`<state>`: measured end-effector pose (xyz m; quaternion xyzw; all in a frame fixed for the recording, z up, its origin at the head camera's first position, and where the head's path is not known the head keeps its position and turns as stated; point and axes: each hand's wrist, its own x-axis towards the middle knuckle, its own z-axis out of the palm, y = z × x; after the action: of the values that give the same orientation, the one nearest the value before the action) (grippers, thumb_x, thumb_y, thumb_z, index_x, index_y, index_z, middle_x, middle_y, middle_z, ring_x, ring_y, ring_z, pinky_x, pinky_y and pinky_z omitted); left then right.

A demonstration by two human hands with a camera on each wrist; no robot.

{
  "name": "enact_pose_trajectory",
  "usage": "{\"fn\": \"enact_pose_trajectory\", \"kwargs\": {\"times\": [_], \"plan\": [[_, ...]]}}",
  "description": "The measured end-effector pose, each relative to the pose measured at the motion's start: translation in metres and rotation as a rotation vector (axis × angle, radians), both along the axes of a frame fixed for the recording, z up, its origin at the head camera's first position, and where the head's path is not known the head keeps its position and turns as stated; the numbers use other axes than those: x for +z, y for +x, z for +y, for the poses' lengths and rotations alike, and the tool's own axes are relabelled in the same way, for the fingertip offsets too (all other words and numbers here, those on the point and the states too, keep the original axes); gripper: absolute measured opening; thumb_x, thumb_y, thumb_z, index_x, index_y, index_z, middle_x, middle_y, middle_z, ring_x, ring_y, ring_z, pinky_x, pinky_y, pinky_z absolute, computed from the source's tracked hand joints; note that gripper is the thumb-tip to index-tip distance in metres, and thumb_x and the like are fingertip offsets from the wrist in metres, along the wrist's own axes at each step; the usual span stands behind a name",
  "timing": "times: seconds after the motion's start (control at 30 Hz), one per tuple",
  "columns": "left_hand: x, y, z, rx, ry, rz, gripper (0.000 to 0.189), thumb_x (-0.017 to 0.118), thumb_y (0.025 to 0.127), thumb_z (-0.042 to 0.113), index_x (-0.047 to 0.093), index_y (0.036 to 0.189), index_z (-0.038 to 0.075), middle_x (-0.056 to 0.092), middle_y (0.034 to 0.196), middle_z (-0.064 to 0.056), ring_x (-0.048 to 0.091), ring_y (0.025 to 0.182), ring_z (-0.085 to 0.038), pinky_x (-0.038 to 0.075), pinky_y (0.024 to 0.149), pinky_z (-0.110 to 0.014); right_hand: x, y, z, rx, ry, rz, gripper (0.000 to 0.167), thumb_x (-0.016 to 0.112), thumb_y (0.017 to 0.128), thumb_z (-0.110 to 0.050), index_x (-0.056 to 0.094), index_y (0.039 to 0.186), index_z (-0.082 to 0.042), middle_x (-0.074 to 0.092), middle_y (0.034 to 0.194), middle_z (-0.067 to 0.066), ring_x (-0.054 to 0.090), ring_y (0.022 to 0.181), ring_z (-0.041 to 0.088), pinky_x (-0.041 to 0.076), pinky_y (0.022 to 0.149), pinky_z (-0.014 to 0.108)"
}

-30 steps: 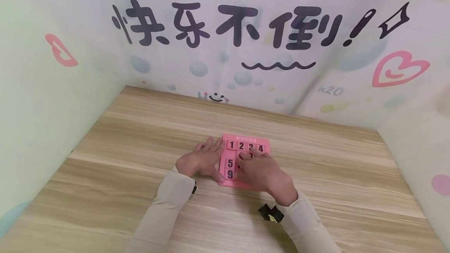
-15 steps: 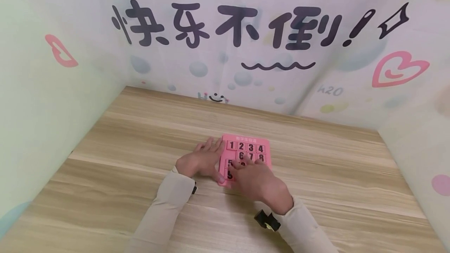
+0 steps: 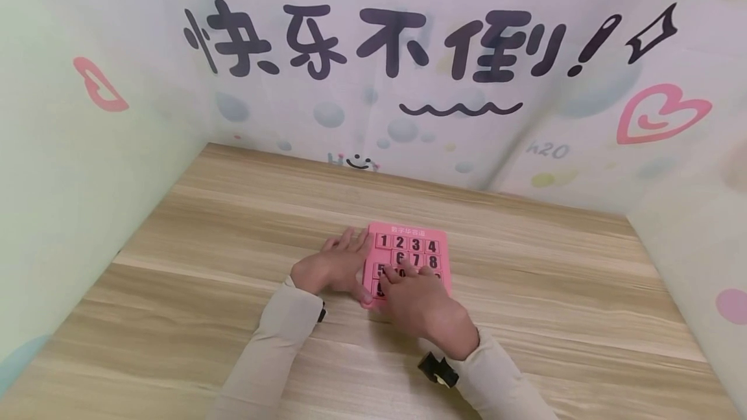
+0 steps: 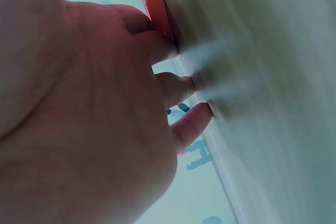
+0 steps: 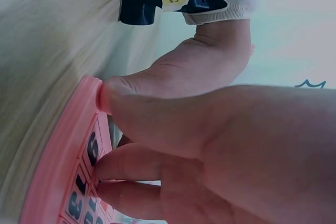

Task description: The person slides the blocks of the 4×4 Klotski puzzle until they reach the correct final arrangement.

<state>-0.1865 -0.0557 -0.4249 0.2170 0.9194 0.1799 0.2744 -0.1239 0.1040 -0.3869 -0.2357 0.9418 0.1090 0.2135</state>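
A pink sliding number puzzle (image 3: 382, 256) lies flat on the table. Its top row reads 1, 2, 3, 4; the second row has a gap at the left, then 6, 7, 8. Below that gap sits the 5 tile. My left hand (image 3: 335, 269) rests along the puzzle's left side, thumb at the near corner. In the left wrist view several of its fingertips (image 4: 200, 116) touch the tabletop beside the pink edge. My right hand (image 3: 420, 306) lies over the lower tiles, fingers extended, fingertips near the 5. It hides much of the bottom rows.
The wooden table (image 3: 204, 290) is bounded by a printed cloth backdrop (image 3: 373, 135) behind and pale walls at both sides. Black wrist cameras (image 3: 438, 369) are strapped at the cuffs of both light sleeves.
My right hand has moved left and toward me over the puzzle, uncovering the 6, 7 and 8 tiles and now partly covering the 5 and 9. The left hand stays in place.
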Motion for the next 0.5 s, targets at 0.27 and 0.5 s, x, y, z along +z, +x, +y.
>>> {"fn": "enact_pose_trajectory", "kwargs": {"times": [0.27,0.5], "plan": [[0.0011,0.0008,-0.0017,0.006,0.001,-0.002,0.117,0.082,0.076,0.044,0.008,0.159,0.006,0.002,0.168,-0.009,-0.010,0.153,-0.032,0.002,0.124,-0.048,-0.0030,-0.0035,-0.0008,-0.002,-0.013,0.003,0.056,0.052,0.101,-0.041,0.045,0.150,-0.015,0.038,0.159,0.002,0.031,0.148,0.033,0.032,0.117,0.054],[0.0000,0.0003,-0.0002,0.004,-0.001,-0.003,0.116,0.081,0.077,0.044,0.009,0.159,0.006,0.001,0.168,-0.008,-0.010,0.153,-0.032,0.001,0.125,-0.048,-0.0058,-0.0098,0.0028,-0.003,-0.044,-0.002,0.056,0.048,0.103,-0.041,0.043,0.152,-0.016,0.032,0.161,0.004,0.029,0.148,0.035,0.029,0.117,0.056]]}}
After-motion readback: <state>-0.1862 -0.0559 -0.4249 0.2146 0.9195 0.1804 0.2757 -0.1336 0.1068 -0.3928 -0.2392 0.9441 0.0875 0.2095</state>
